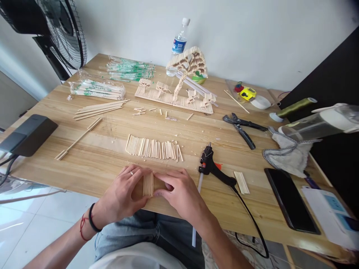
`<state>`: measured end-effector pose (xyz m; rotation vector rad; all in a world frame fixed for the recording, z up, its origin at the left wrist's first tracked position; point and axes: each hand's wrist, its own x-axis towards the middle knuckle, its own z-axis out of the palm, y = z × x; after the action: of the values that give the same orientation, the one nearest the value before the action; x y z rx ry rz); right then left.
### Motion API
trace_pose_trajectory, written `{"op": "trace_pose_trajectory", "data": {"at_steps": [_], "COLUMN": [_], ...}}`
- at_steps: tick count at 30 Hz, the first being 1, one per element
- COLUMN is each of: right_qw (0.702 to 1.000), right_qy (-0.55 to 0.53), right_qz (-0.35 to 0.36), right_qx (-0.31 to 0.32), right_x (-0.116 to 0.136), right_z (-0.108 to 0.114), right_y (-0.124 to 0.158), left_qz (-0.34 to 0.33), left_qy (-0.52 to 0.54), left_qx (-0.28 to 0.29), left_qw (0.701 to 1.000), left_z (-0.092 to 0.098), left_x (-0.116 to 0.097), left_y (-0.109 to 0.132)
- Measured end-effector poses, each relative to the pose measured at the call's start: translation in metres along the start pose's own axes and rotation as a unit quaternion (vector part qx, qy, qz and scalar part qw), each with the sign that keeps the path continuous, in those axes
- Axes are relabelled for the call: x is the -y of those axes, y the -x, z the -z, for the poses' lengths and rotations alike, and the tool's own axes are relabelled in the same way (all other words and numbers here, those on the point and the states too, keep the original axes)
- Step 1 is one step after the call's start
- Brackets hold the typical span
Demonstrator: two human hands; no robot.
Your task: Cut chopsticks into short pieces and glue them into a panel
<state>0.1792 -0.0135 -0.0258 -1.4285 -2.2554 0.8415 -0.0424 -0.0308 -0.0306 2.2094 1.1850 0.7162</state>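
Left hand [122, 194], right hand [183, 189] pressing ribbed, rectangular pale-wood stick panel [148, 185].

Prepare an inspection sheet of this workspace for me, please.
Surface: wooden table, scattered short stick pieces.
Job's things: small stick panel in front, stick row beyond it, glue gun at right, stick model at back.
Clutter: pliers, phone.
Grip: left hand brackets the panel with thumb and finger; right hand at its right edge.
Cables: black cable leads from the glue gun over the near edge.
Surroundings: fan at left, pale wall behind.
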Motion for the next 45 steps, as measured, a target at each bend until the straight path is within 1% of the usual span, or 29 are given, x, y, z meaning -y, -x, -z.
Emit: {"op": "trace_pose_trajectory", "data": {"at_steps": [6, 10, 15, 18, 23, 27, 30, 33, 36, 39, 42, 45], "right_qw": [1.000, 1.000, 1.000, 1.000, 1.000, 0.999, 0.999, 0.996, 0.991, 0.987, 0.982, 0.974], "right_qy": [-0.014, -0.007, 0.002, -0.009, -0.025, -0.019, -0.032, -0.085, -0.123, -0.116, -0.099, -0.089], "right_qz": [-0.009, -0.002, -0.004, -0.006, -0.010, -0.028, -0.010, 0.012, 0.007, 0.003, -0.016, -0.028], "right_qx": [0.015, 0.007, 0.005, 0.008, 0.011, 0.017, 0.015, -0.005, -0.051, -0.109, -0.162, -0.204], "right_x": [0.003, 0.004, 0.004, 0.003, 0.003, 0.005, 0.003, -0.003, -0.011, -0.020, -0.034, -0.049], "right_z": [0.006, 0.007, 0.005, 0.004, 0.002, 0.004, 0.007, 0.015, 0.025, 0.034, 0.038, 0.036], "right_y": [0.000, 0.000, 0.000, -0.001, -0.003, -0.004, -0.002, 0.004, 0.017, 0.034, 0.053, 0.070], "left_qz": [0.000, 0.004, 0.049, 0.063, 0.067, 0.065, 0.047, 0.034, 0.036, 0.042, 0.038, 0.034], "left_qy": [-0.016, -0.018, -0.017, -0.007, 0.000, 0.002, 0.009, 0.008, 0.003, -0.003, -0.004, -0.016], "left_qx": [0.012, 0.010, -0.010, -0.008, -0.015, 0.001, 0.007, 0.002, -0.006, -0.016, -0.005, 0.002], "left_qw": [1.000, 1.000, 0.999, 0.998, 0.998, 0.998, 0.999, 0.999, 0.999, 0.999, 0.999, 0.999], "left_z": [0.004, 0.004, 0.001, 0.000, -0.001, 0.002, 0.004, 0.004, 0.001, 0.000, 0.004, 0.013], "left_x": [0.000, 0.001, 0.002, 0.002, 0.002, 0.001, -0.001, -0.001, 0.002, 0.007, 0.009, -0.001], "left_y": [0.000, 0.003, 0.007, 0.008, 0.009, 0.005, 0.003, 0.003, 0.006, 0.008, 0.009, 0.015]}}
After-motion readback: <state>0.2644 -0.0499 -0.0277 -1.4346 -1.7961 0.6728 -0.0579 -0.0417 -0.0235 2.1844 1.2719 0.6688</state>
